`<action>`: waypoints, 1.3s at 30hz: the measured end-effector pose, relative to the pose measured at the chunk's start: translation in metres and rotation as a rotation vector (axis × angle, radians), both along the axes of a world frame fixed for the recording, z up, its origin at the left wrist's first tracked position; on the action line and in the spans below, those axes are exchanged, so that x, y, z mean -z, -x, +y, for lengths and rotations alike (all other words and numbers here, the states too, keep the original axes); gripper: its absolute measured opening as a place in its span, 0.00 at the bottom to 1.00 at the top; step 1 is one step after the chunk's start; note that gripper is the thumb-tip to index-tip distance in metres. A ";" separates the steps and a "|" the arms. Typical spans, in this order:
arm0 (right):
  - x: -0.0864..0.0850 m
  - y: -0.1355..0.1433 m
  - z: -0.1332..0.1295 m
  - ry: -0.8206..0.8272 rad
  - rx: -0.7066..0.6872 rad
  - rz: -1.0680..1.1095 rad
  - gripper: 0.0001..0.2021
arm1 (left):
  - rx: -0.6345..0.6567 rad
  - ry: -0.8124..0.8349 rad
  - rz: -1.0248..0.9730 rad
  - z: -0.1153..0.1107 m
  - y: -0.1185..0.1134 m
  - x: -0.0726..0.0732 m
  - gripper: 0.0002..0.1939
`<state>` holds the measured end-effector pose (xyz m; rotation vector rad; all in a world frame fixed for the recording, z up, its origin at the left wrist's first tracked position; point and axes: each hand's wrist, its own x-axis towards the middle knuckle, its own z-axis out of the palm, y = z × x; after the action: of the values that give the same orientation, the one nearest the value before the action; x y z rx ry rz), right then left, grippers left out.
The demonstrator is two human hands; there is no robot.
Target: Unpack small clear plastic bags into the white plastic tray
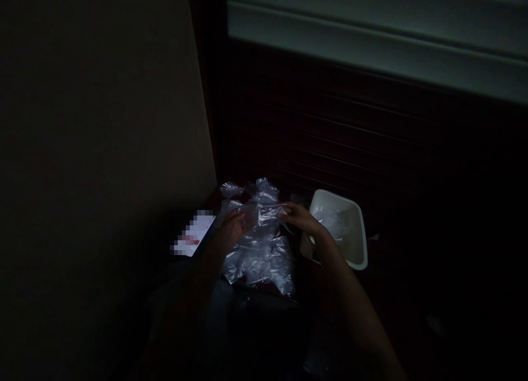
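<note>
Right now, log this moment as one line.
left hand: holding clear plastic piece | right hand: holding its other end | below: crumpled plastic bags | beside: white container, more plastic inside | light: dim

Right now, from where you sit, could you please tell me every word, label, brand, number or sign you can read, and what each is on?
There is no readable text.
Bright white rectangle: a red mark shows, but it is pixelated and illegible.
Clear plastic bags and white basin: no lettering I can make out in this dim light.
</note>
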<state>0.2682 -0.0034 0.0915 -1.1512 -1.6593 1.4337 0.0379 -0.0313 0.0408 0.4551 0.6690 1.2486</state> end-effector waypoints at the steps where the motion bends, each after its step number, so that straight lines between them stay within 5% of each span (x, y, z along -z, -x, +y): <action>1: -0.001 0.000 0.000 -0.008 0.007 -0.009 0.18 | 0.001 0.002 0.007 0.000 0.000 -0.001 0.09; 9: -0.010 0.001 -0.005 0.102 0.074 0.052 0.19 | -0.035 -0.011 0.031 -0.001 0.000 0.001 0.09; 21: -0.010 0.000 -0.008 0.107 0.092 0.122 0.19 | 0.214 -0.027 0.137 -0.006 -0.005 0.002 0.19; 29: -0.010 0.000 -0.008 0.123 0.068 0.118 0.20 | 0.110 -0.012 0.307 -0.007 -0.004 0.004 0.12; 39: -0.007 0.001 -0.005 0.121 0.081 0.073 0.16 | 0.029 -0.076 0.352 -0.005 0.003 0.007 0.16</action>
<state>0.2675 -0.0085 0.0984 -1.2034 -1.4762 1.5240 0.0350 -0.0358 0.0335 0.7555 0.9096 1.1797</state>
